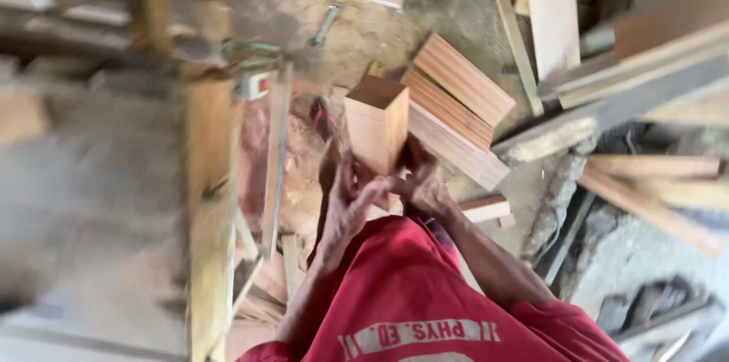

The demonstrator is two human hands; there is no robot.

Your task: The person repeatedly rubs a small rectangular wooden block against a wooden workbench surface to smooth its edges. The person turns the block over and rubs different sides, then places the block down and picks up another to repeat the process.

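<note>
While both hands (387, 191) grip, wooden block (376, 125) above fingers (353, 195)

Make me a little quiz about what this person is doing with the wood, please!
1. True or false: both hands hold the wooden block.
2. What lies just behind the block on the ground: A) a stack of grooved boards, B) a bucket, C) a ladder?
3. What colour is the person's shirt?

Key:
1. True. The left hand and the right hand grip the block from below, one on each side.
2. A. The stack of grooved boards lies right behind it on the dusty ground.
3. Red.
</note>
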